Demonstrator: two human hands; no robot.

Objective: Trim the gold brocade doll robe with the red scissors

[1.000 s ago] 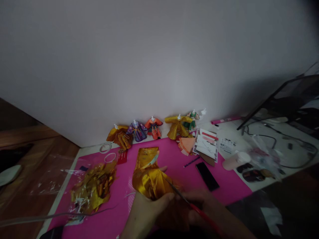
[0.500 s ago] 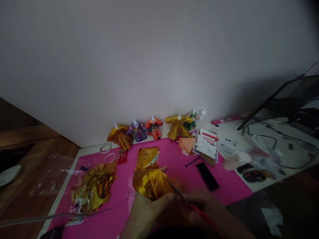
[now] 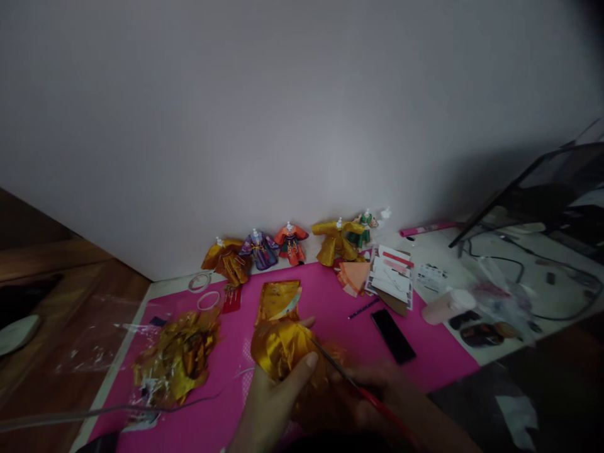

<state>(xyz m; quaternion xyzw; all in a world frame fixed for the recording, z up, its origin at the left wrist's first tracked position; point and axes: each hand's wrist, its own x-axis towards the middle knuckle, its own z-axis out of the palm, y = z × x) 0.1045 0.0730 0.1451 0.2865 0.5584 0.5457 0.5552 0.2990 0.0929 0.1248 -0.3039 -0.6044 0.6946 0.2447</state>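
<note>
Gold satin fabric [image 3: 278, 346] is bunched in my left hand [image 3: 278, 402], the thumb pressed on top and a fingertip showing behind it. My right hand [image 3: 382, 390] grips red-handled scissors [image 3: 337, 368], whose blades point up and left, their tips against the cloth's right edge. Whether the blades are apart I cannot tell. More of the gold cloth hangs down between my hands, dark and blurred. Just beyond lies another flat gold piece [image 3: 279, 299] with a pale curved strip on it.
Small dressed figures, such as a purple one [image 3: 258, 250], line the wall. Gold scraps [image 3: 182, 358] lie left on the pink mat [image 3: 226, 409]. A black phone [image 3: 393, 335], papers [image 3: 391, 277] and a pale bottle [image 3: 448, 306] are at right, with a cable and a dark screen farther off.
My left thumb has shifted up and slightly left on the gold fabric. The scissors stay in nearly the same place at the cloth's edge.
</note>
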